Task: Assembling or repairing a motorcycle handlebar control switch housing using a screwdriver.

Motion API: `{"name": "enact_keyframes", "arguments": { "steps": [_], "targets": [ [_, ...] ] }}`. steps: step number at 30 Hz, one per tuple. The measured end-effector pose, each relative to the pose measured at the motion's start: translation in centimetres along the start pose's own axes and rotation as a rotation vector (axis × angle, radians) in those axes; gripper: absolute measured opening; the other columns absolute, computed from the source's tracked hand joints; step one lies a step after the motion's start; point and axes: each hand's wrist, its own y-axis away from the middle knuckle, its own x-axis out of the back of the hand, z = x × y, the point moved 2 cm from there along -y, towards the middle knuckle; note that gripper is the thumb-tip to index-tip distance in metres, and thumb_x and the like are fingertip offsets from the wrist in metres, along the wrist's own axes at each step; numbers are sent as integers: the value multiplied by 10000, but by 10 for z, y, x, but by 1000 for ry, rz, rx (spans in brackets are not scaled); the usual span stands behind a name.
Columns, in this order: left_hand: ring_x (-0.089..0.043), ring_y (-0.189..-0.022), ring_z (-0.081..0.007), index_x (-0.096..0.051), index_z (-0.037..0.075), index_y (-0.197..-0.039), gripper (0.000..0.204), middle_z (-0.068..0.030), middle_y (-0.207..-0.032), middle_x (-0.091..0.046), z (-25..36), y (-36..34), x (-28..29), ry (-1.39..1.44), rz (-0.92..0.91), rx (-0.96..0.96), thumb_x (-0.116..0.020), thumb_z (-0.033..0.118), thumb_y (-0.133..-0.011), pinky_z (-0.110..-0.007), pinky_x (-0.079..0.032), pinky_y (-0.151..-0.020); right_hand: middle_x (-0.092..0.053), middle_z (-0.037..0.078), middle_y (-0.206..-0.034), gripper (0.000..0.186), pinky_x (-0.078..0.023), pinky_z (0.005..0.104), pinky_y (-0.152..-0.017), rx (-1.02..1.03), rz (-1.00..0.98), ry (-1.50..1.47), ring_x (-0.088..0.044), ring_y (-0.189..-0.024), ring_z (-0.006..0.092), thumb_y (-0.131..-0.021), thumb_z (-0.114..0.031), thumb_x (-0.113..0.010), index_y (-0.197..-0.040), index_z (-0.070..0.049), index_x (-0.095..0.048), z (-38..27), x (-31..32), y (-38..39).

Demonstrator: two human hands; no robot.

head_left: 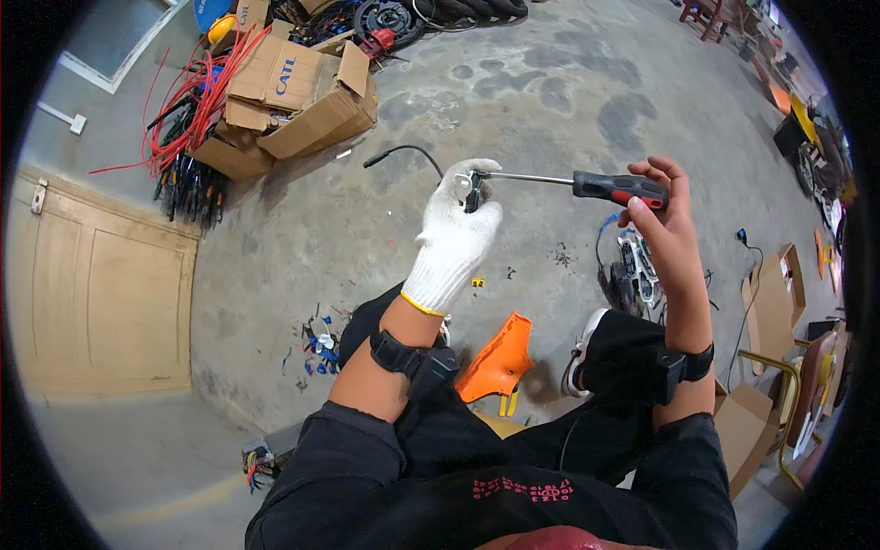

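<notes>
My left hand (454,229), in a white knit glove with a yellow cuff, grips a small black part (473,192) near the middle of the view. A black cable (410,149) with a connector on its free end arches out to the left behind it. My bare right hand (665,220) holds a screwdriver (605,187) by its black-and-red handle. Its metal shaft runs leftward, with the tip at the small part; whether it sits in a screw is too small to tell.
Cardboard boxes (302,124), red cables (183,128) and tyres fill the upper left. A wooden door (128,302) stands left. An orange panel (495,357) lies between my legs, electronic parts (632,266) beside my right knee, small debris leftward. More cardboard (770,293) and a metal-framed chair are right.
</notes>
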Motion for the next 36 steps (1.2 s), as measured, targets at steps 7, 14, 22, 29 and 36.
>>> {"name": "enact_keyframes", "arguments": {
  "steps": [7,14,22,29,36],
  "targets": [
    [-519,-766,-65,-639,98,-1118,394,33,-855,-572,2,2,-1,-68,-57,-88,-592,-55,-758,-215,-441,-687,-647,92,-900,342,-430,231,-502,-546,-290,211,-565,-576,102,-998,-342,-519,-1105,-19,-552,-3,27,-14],
    [-528,-770,-81,-634,104,-1144,421,16,-879,-554,9,3,1,33,-10,-57,-618,-28,-745,-229,-457,-692,-639,70,-880,332,-484,263,-645,-93,-95,-7,-592,-627,130,-940,-238,-621,-1154,5,-545,-2,5,-3],
    [-517,-770,-46,-649,81,-1128,393,32,-862,-594,11,6,-8,-62,-34,-65,-587,-69,-770,-195,-434,-715,-683,51,-746,464,-408,200,-546,-442,-141,282,-503,-587,68,-965,-447,-552,-1140,-18,-585,8,24,-9],
    [-529,-690,-66,-632,72,-1148,403,10,-850,-599,12,5,-9,58,-21,83,-618,-15,-755,-224,-446,-615,-667,79,-941,479,-447,221,-576,-93,-240,-62,-538,-627,75,-933,-199,-642,-1326,-40,-419,12,16,-4],
    [-602,-809,-124,-647,78,-1143,439,-31,-916,-619,4,1,-3,-14,-32,21,-660,-28,-717,-255,-503,-708,-674,80,-843,390,-378,212,-389,-325,-235,147,-525,-469,70,-932,-329,-649,-1148,-11,-582,13,24,-9]
  ]
}}
